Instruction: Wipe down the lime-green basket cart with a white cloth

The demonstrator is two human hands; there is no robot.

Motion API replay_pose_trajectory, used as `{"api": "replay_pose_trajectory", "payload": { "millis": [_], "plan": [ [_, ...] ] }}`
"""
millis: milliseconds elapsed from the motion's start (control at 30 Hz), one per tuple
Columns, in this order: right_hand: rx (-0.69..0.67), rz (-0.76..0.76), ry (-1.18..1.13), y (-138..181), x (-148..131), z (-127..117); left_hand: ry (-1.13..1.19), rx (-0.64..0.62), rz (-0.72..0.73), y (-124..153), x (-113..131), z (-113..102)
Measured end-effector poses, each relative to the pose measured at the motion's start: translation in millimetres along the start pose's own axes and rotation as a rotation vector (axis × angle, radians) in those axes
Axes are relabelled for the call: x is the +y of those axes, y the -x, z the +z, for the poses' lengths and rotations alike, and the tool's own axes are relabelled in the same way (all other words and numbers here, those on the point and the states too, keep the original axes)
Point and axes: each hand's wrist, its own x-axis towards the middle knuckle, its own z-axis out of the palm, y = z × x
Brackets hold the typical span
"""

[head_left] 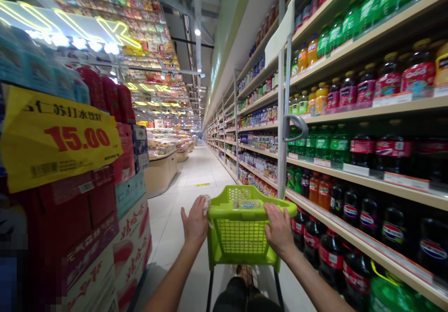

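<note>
A lime-green shopping cart basket (238, 237) rolls ahead of me in a store aisle. My left hand (194, 223) is closed on the left end of its green handle bar (245, 209), with a small pale crumpled thing tucked in the fingers. My right hand (279, 230) grips the right end of the same bar. The basket looks empty through its mesh. My dark trouser leg and a shoe (245, 274) show below the cart.
Shelves (350, 172) of soda bottles line the right side, close to the cart. Stacked red and blue boxes (105, 237) with a yellow price sign (56, 137) stand at the left. A grey upright post (282, 116) rises beside the cart. The tiled aisle floor (196, 172) runs ahead towards display counters.
</note>
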Motion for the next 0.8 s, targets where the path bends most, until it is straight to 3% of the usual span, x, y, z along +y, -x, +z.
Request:
{"api": "replay_pose_trajectory", "payload": {
  "millis": [100,300,367,433,533,600,667,800],
  "plan": [
    [0.005,0.008,0.006,0,-2,1,0.007,-0.002,-0.062,-3,5,2],
    [0.01,-0.009,0.029,1,5,2,0.116,-0.076,0.264,6,76,14],
    [0.003,-0.008,0.027,2,8,2,0.115,-0.064,0.294,8,75,12],
    [-0.005,-0.018,0.02,2,9,2,0.076,-0.052,0.283,7,58,7],
    [-0.004,-0.005,0.01,3,6,2,0.01,-0.056,0.201,2,27,-3],
    [0.003,0.017,0.004,2,2,2,0.0,-0.071,0.144,-2,21,-5],
    [0.002,0.036,-0.009,1,-3,1,0.02,-0.091,0.159,-4,32,-1],
    [-0.006,0.087,-0.082,-10,-12,-6,0.104,-0.128,0.319,-4,80,13]
  ]
}}
